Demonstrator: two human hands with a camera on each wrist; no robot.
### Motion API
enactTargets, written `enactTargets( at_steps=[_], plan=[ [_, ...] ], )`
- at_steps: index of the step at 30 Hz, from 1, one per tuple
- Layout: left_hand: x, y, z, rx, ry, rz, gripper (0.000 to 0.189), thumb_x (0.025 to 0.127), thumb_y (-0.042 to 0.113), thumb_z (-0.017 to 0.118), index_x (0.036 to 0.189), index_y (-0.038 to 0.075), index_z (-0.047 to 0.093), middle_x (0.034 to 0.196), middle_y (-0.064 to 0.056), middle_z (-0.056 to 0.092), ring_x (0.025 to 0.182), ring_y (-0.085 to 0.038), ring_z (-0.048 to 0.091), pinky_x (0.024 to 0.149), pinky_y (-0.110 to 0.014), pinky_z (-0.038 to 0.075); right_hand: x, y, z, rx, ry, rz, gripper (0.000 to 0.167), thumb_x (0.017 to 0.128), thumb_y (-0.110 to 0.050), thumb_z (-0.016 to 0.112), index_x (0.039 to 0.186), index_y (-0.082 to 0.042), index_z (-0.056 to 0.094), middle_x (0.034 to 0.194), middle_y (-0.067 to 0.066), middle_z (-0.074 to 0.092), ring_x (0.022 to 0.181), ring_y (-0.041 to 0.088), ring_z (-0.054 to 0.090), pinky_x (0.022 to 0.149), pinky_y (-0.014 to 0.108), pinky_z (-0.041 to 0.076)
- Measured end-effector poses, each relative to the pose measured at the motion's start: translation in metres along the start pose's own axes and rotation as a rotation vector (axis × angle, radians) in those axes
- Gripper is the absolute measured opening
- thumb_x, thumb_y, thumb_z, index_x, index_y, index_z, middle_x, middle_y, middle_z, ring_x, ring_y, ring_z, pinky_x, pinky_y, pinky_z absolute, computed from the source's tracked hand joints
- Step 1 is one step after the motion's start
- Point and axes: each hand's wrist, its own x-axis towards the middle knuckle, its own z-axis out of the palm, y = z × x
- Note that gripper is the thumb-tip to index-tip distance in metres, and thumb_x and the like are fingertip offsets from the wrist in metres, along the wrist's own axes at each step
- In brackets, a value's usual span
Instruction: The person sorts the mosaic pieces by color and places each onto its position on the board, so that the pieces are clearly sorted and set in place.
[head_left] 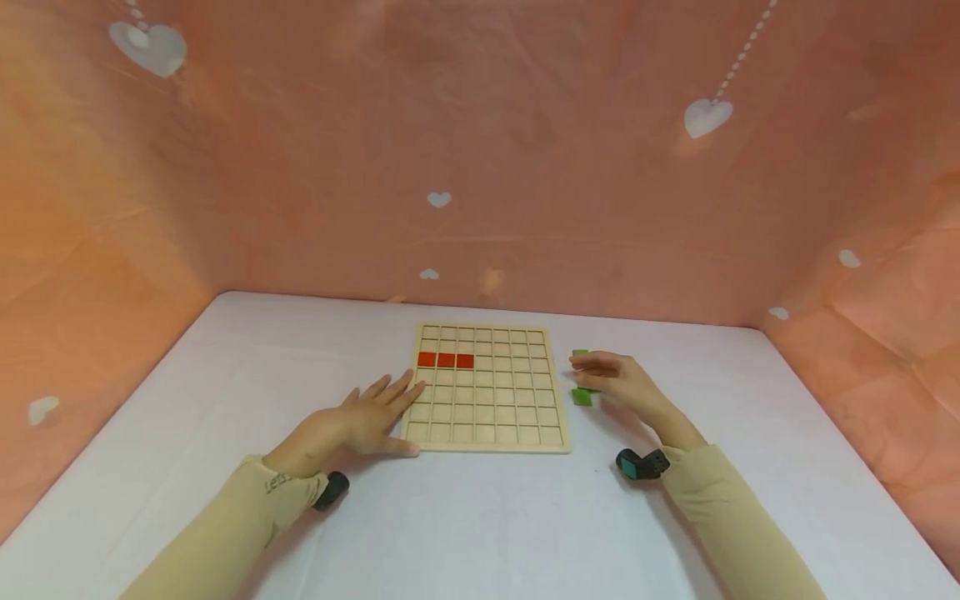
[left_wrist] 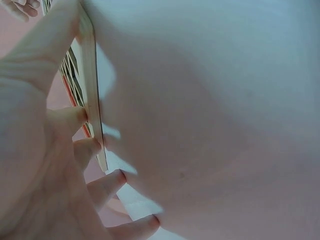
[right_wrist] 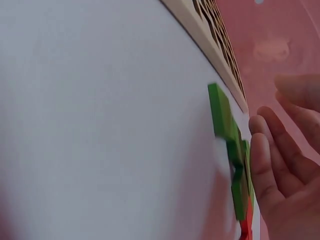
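Note:
A square wooden grid board (head_left: 483,412) lies on the white table. Three red square tiles (head_left: 446,360) sit side by side in one of its rows, at the left. My left hand (head_left: 367,421) rests with spread fingers along the board's left edge, its thumb by the near corner. Off the board's right side, my right hand (head_left: 628,387) hovers over several green tiles (head_left: 582,397), fingers loosely bent and holding nothing. In the right wrist view, green tiles (right_wrist: 220,110) lie close beneath the fingertips, with a red piece (right_wrist: 246,222) beyond them, partly hidden.
The white tabletop (head_left: 480,525) runs back to an orange-pink cloth backdrop (head_left: 480,150) printed with pale hearts, which also hangs at both sides. A dark device (head_left: 641,464) is on the right wrist, and another (head_left: 331,491) is on the left.

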Motion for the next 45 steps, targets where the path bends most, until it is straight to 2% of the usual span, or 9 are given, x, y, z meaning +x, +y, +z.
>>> enactTargets(
  at_steps=[9,17,21,25,27,29,34,36,45],
  plan=[
    [0.000,0.000,-0.001,-0.009,0.000,0.007,0.094,0.086,0.050,0.065,0.153,0.006,0.016,0.160,-0.021,0.005,0.144,-0.049,0.007,0.106,-0.073,0.011,-0.008,0.008,-0.016,-0.036,0.052,0.018,0.040,0.091,-0.018,0.065,0.128,-0.003,0.060,0.127,0.017,0.062,0.118,0.029,0.057,0.098,0.037,0.044],
    [0.001,-0.001,0.000,-0.012,-0.007,0.004,0.093,0.087,0.049,0.065,0.154,0.007,0.015,0.160,-0.020,0.004,0.144,-0.048,0.006,0.107,-0.072,0.011,-0.011,0.012,-0.021,-0.015,0.073,0.048,0.040,0.091,-0.015,0.064,0.128,-0.001,0.059,0.129,0.019,0.060,0.123,0.033,0.053,0.104,0.043,0.037],
    [0.000,-0.001,0.001,-0.017,-0.002,0.009,0.094,0.086,0.049,0.065,0.153,0.007,0.015,0.160,-0.020,0.005,0.144,-0.048,0.006,0.107,-0.073,0.011,-0.014,0.014,-0.025,-0.068,0.113,0.046,0.039,0.091,-0.015,0.064,0.128,-0.001,0.059,0.128,0.020,0.060,0.116,0.032,0.055,0.093,0.035,0.043],
    [0.001,-0.002,0.000,-0.017,0.000,0.015,0.094,0.086,0.050,0.065,0.153,0.006,0.015,0.160,-0.021,0.005,0.143,-0.049,0.006,0.106,-0.073,0.011,-0.017,0.016,-0.030,-0.102,0.150,0.074,0.041,0.092,-0.017,0.063,0.130,-0.001,0.058,0.126,0.022,0.060,0.101,0.023,0.059,0.078,0.026,0.047],
    [0.001,-0.002,0.000,-0.016,-0.001,0.016,0.094,0.086,0.050,0.065,0.153,0.006,0.015,0.160,-0.021,0.005,0.143,-0.049,0.006,0.106,-0.073,0.011,-0.018,0.018,-0.032,-0.100,0.154,0.098,0.043,0.092,-0.018,0.063,0.131,-0.001,0.056,0.131,0.024,0.055,0.097,0.021,0.061,0.080,0.028,0.047],
    [0.000,-0.002,-0.001,-0.020,-0.004,0.018,0.094,0.086,0.050,0.065,0.153,0.006,0.016,0.160,-0.021,0.005,0.143,-0.050,0.006,0.106,-0.073,0.011,-0.018,0.021,-0.033,-0.088,0.147,0.115,0.045,0.092,-0.018,0.062,0.133,-0.001,0.054,0.137,0.026,0.048,0.099,0.028,0.063,0.091,0.039,0.046],
    [-0.003,-0.001,-0.002,-0.029,-0.004,0.018,0.094,0.086,0.049,0.066,0.153,0.006,0.016,0.160,-0.021,0.005,0.143,-0.050,0.006,0.106,-0.074,0.010,-0.019,0.023,-0.034,-0.061,0.121,0.128,0.047,0.092,-0.016,0.061,0.135,0.001,0.051,0.146,0.028,0.036,0.130,0.048,0.040,0.108,0.063,0.027],
    [-0.002,-0.001,-0.002,-0.026,-0.006,0.017,0.094,0.086,0.049,0.066,0.153,0.007,0.015,0.160,-0.021,0.004,0.143,-0.050,0.006,0.106,-0.073,0.010,-0.019,0.023,-0.034,-0.061,0.113,0.131,0.047,0.092,-0.014,0.061,0.135,0.001,0.050,0.146,0.028,0.038,0.134,0.049,0.034,0.108,0.063,0.026],
    [-0.001,-0.003,-0.001,-0.020,-0.006,0.023,0.095,0.086,0.051,0.065,0.153,0.007,0.014,0.160,-0.021,0.004,0.143,-0.050,0.005,0.106,-0.074,0.010,-0.011,0.028,-0.035,-0.067,0.081,0.173,0.043,0.091,-0.008,0.059,0.133,0.000,0.054,0.141,0.026,0.044,0.126,0.039,0.041,0.100,0.048,0.037]
  ],
)
